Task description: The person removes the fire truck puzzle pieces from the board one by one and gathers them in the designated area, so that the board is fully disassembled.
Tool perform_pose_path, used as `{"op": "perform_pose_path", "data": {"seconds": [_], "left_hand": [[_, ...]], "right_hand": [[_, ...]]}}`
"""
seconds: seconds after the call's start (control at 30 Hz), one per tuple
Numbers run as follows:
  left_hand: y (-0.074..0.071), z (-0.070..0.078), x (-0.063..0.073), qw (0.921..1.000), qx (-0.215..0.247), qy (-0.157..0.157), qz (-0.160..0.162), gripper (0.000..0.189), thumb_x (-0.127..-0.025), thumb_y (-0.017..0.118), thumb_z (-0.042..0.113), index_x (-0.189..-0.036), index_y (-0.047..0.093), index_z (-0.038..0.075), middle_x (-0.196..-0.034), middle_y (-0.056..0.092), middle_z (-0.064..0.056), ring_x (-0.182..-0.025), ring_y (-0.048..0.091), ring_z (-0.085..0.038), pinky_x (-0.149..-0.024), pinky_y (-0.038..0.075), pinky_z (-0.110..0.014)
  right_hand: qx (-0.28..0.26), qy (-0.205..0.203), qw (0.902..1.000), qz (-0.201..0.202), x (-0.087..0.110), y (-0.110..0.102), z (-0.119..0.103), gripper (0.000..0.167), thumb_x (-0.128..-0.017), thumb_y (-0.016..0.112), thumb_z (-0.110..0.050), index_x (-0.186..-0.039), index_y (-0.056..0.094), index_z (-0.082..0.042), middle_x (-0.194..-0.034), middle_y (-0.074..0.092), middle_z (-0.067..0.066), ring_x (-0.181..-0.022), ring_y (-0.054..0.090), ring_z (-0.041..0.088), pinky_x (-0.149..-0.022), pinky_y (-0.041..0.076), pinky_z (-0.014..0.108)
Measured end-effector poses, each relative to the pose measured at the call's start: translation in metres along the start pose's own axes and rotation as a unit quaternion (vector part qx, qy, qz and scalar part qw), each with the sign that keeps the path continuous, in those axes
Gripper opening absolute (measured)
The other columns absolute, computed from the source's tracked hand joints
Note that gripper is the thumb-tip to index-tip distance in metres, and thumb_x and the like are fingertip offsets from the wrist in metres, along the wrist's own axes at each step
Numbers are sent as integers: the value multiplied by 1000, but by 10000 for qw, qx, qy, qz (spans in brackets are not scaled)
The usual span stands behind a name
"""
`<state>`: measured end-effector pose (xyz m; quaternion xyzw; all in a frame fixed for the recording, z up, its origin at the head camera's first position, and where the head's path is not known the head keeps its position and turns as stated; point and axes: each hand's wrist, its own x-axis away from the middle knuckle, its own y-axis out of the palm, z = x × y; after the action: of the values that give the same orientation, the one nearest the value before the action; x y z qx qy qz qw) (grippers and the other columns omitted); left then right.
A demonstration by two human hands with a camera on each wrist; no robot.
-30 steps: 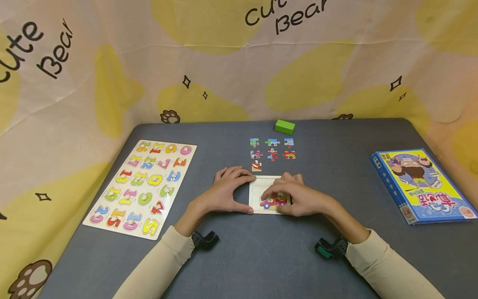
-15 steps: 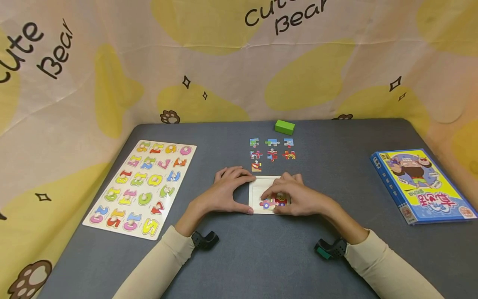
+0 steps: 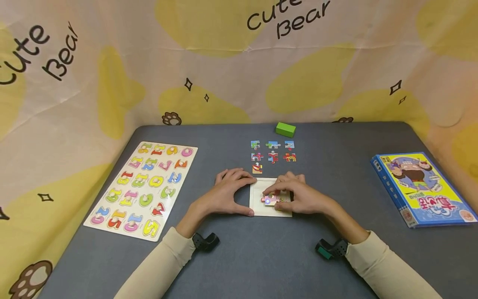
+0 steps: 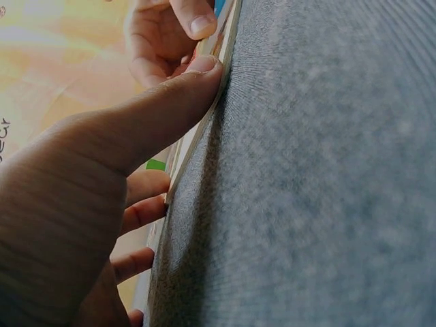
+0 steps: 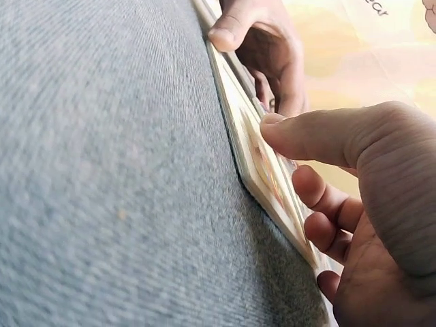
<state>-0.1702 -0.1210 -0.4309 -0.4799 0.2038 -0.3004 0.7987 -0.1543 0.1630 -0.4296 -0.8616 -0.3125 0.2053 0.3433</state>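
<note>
A small white puzzle tray (image 3: pixel 257 211) lies flat in the middle of the grey table. My left hand (image 3: pixel 228 193) holds its left edge, thumb at the near corner and index finger at the far one. Over the tray's right half, my right hand (image 3: pixel 304 197) pinches a jigsaw piece (image 3: pixel 269 201) with red and blue on it, between thumb and fingers. That piece looks tilted and catches the light; the fingers cover its right part. In the left wrist view, the left thumb (image 4: pixel 163 116) presses on the tray's corner. The right wrist view shows the right thumb (image 5: pixel 306 136) above the tray (image 5: pixel 231 116).
Several loose jigsaw pieces (image 3: pixel 273 156) lie in rows beyond the tray. Behind them sits a green block (image 3: pixel 285 129). A number board (image 3: pixel 142 191) lies at the left, and a blue and yellow box (image 3: pixel 425 187) at the right. A printed cloth (image 3: pixel 224 62) hangs behind the table.
The right thumb has shifted left over the tray. The piece under the right hand has gone from lying flat to tilted and shiny. My left hand keeps its place; the view has tipped slightly.
</note>
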Motion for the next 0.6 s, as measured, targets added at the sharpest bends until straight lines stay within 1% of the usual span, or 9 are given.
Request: {"op": "perform_pose_path", "data": {"seconds": [0.13,0.37,0.5,0.6], "left_hand": [[0,0,0,10000,29,-27,-46,88,-74,84,60,-148,54,22,-148,49,3,-148,31,-23,-119,13,-63],[0,0,0,9999,29,-36,-95,87,-75,83,59,-148,54,23,-149,48,2,-150,29,-24,-120,13,-64],[-1,0,1,9999,57,-29,-95,87,-75,84,58,-148,54,22,-150,48,0,-150,28,-26,-120,12,-65],[-1,0,1,9999,43,-58,-115,87,-75,84,59,-149,53,23,-150,48,1,-150,28,-25,-120,12,-64]], "right_hand": [[60,120,9998,141,0,-2,5,38,-86,80,-20,-123,73,-30,-98,64,-11,-88,43,16,-77,19,38],[9,407,9980,487,-4,-10,17,40,-87,79,-16,-125,73,-25,-91,59,-7,-91,44,21,-77,18,41],[18,565,9966,608,-10,-16,24,41,-87,79,-13,-126,72,-22,-98,64,-3,-94,44,23,-79,17,42],[38,609,9957,698,-15,-19,27,41,-87,78,-10,-126,72,-20,-101,66,-1,-94,44,24,-80,17,43]]}}
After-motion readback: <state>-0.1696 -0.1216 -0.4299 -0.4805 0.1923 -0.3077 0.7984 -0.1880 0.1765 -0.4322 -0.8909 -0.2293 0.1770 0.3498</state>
